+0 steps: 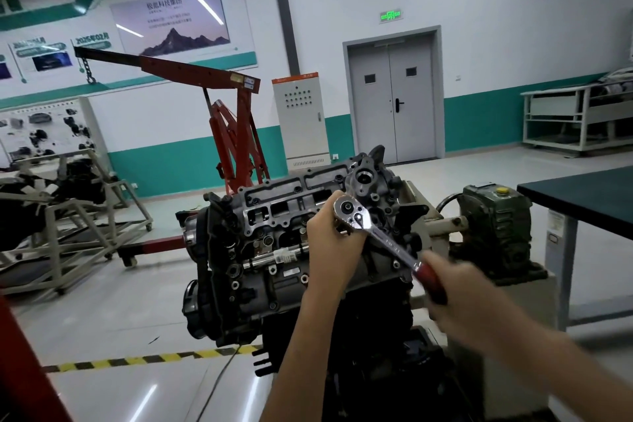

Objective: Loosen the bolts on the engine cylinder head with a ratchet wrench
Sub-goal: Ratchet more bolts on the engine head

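The ratchet [376, 238] is held over the near right part of the cylinder head [274, 205], with its chrome drive end raised above the casting and its red handle slanting down towards the person. The left hand [330, 250] is wrapped just beneath the drive end, and its grip is closed round whatever hangs there (a socket or extension, presumably, though it is hidden by the hand). This hold is judged to be there so that the tool is kept square on a bolt and not tipped off under load. The right hand [462, 301] is closed round the far end of the handle, where the most leverage is to be had. It is blurred, so single fingers cannot be made out, but the handle is plainly enclosed.

The bolt being worked is covered by the left hand. Other bolts [297, 188] are seen as small dark heads along the top face. Whether any has been slackened cannot be told.

The engine [239, 271] is carried on a stand with the cylinder head tilted towards the person, probably so that the bolts can be reached from above. A gearbox [493, 226] is mounted at its right end. A table [582, 192] stands further right, and a red hoist [236, 134] is parked behind.

A swing of the handle is judged to be the step in hand, and a slipped socket is the likeliest fault.
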